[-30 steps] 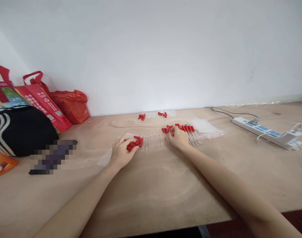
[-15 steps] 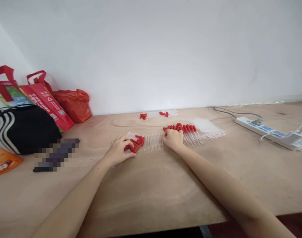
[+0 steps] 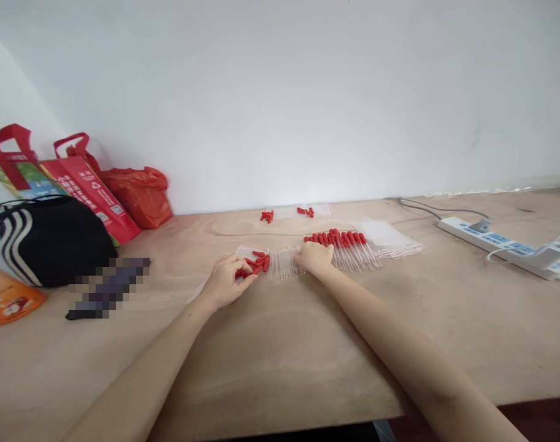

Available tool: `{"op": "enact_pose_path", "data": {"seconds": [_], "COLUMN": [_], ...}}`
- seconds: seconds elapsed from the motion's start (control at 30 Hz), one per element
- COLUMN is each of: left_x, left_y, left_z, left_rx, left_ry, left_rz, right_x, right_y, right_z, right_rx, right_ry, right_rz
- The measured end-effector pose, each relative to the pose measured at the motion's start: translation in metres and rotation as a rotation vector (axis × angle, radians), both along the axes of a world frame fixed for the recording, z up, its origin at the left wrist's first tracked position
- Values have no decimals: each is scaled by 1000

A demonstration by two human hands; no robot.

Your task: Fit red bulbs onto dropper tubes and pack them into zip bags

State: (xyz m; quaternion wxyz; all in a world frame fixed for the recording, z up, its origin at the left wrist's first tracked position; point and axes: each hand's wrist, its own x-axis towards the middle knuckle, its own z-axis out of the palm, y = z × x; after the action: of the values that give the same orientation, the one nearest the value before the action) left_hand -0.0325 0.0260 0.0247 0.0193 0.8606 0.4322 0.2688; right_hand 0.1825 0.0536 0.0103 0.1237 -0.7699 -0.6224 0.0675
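Observation:
My left hand (image 3: 228,280) rests at the left over a small pile of red rubber dropper bulbs (image 3: 260,264) on a clear plastic bag (image 3: 245,251). Its fingers are curled, with thumb and forefinger closing around a red bulb. A row of thin clear dropper tubes (image 3: 282,264) lies side by side in the middle. At that row's right end is my right hand (image 3: 315,256), fingers bent and closed low over the tubes; what they pinch is hidden. To its right, several droppers with red bulbs fitted (image 3: 353,248) lie in a slanting row.
Flat clear zip bags (image 3: 387,238) lie right of the droppers. More red bulbs (image 3: 267,216) sit near the wall. A white power strip (image 3: 505,245) with cables is on the right. A black bag (image 3: 54,239), red bags (image 3: 139,193) and an orange pouch (image 3: 13,298) crowd the left.
My right hand has shifted slightly left, toward the clear tubes. The left hand's thumb and fingers have drawn closer together at the red bulbs. The view has moved a little.

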Motion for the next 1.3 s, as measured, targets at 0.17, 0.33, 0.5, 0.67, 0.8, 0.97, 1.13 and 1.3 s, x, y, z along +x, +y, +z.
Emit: {"op": "enact_pose_path", "data": {"seconds": [0.17, 0.33, 0.5, 0.67, 0.8, 0.97, 1.13, 1.3], "left_x": [11, 27, 36, 46, 53, 57, 60, 62], "left_y": [-12, -26, -33, -37, -38, -39, -41, -42], "left_z": [1, -8, -16, -19, -21, -22, -23, -22], "left_rx": [-76, -177, -216, -201, -176, -181, -220, -223], "left_ry": [-120, -60, 1, -14, -83, -109, -161, -185], "left_rz": [-99, -257, -296, -252, -225, -180, -195, -220], "right_x": [2, 24, 67, 86, 72, 55, 54, 51], "right_y": [-3, -19, -49, -74, -83, -92, -95, -94], "right_z": [4, 9, -10, -28, -28, -24, -22, -21], "right_rx": [28, 122, 390, 526, 544, 559, 539, 506], "right_ry": [13, 38, 90, 60, 117, 141, 140, 95], "right_rz": [20, 88, 427, 650, 668, 745, 760, 784]}}
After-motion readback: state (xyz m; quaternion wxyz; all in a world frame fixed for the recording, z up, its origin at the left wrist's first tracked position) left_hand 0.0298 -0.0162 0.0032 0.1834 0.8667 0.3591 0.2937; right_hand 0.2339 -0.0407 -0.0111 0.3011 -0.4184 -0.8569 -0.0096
